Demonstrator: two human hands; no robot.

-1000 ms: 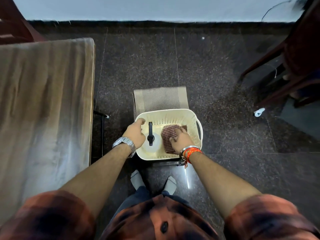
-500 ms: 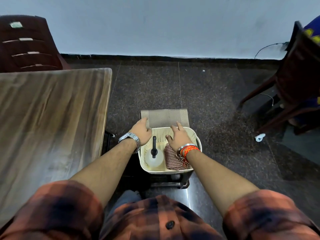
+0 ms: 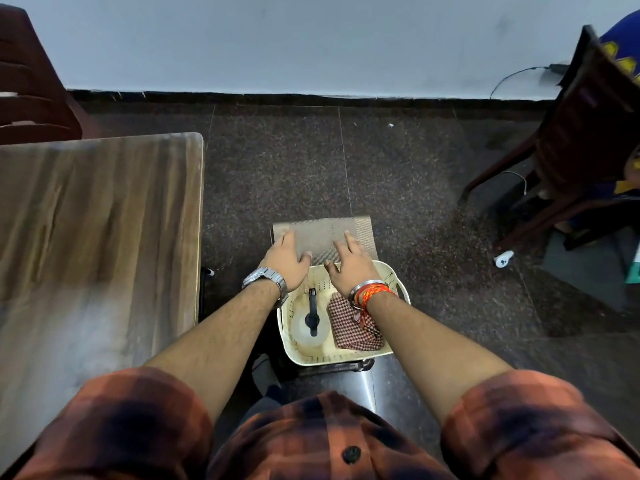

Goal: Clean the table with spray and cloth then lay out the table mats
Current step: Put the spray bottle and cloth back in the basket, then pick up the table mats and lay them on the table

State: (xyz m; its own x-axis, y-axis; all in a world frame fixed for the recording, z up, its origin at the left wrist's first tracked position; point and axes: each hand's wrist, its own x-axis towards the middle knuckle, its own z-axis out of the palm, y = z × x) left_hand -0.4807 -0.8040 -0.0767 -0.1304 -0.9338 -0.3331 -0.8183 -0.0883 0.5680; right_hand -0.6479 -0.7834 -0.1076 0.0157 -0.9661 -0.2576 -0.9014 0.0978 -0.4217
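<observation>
Mats [image 3: 323,237] lie beyond the basket [image 3: 329,360] — left hand [image 3: 287,259] and right hand [image 3: 349,270] spread flat on them.

the light is soft, even and fairly dim, with no hard shadows. a pale, hazy glare lies on the lower left part of the wooden table [image 3: 79,327] and washes out its grain there. a dull sheen shows on the dark speckled floor [image 3: 384,393] at lower centre, just below the cream basket [image 3: 332,359]. the wide lens bows the skirting line at the top and stretches the plaid sleeves [image 3: 114,427] in the bottom corners, which look soft and smeared. the centre is sharpest. the dark chair [image 3: 581,140] at upper right loses detail in shade.
</observation>
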